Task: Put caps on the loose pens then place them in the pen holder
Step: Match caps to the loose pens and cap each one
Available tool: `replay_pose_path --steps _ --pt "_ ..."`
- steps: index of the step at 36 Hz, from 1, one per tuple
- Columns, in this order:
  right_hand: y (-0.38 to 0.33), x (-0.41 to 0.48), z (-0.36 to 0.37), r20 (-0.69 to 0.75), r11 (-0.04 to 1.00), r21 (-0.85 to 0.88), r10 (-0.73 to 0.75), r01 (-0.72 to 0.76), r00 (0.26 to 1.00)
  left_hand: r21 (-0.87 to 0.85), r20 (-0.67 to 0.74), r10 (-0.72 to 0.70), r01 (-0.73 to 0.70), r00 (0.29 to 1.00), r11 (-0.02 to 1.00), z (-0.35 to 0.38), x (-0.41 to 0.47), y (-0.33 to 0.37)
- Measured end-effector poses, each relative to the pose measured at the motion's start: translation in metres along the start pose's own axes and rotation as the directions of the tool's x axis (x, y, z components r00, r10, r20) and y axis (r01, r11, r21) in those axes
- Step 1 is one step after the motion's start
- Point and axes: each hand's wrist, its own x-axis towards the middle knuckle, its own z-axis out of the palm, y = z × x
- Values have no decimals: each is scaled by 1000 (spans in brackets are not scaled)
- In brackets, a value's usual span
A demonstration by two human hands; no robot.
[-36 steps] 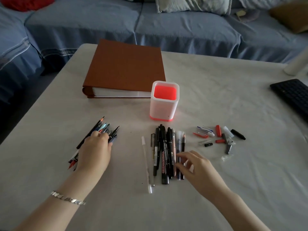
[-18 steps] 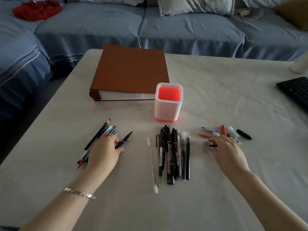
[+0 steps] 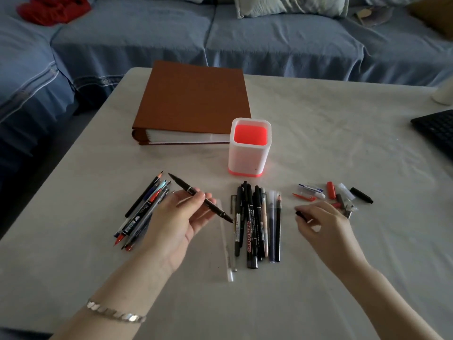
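My left hand (image 3: 176,222) is palm up and pinches a thin black pen (image 3: 188,188) above the table; the pen points up-left. My right hand (image 3: 323,224) pinches a small black cap (image 3: 301,215) at its fingertips, a short way right of the pen. A white pen holder (image 3: 248,157) with a red inside stands behind the pens. Several uncapped pens (image 3: 144,209) lie in a bunch at the left. A row of capped pens (image 3: 255,224) lies in the middle. Loose caps (image 3: 331,192) are scattered to the right.
A thick brown binder (image 3: 193,101) lies behind the holder, touching distance to its left. A black keyboard (image 3: 436,131) sits at the table's right edge. A blue sofa (image 3: 269,42) runs behind the table, with a red cloth (image 3: 51,8) on it.
My left hand lifted a black pen out of the left bunch and turned palm up. My right hand went from the middle row to the caps and came back pinching a black cap.
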Motion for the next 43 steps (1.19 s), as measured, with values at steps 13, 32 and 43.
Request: replay_pose_path --steps 13,32,43 --pt "-64 -37 7 53 926 378 -32 9 998 -114 14 7 -6 1000 993 7 -20 -19" --pt "-72 -38 1 9 931 348 -120 109 993 -38 40 134 -132 990 990 13 -25 -22" --pt "-74 -35 -5 33 952 212 -231 219 972 59 83 198 -203 977 977 19 -37 -24"
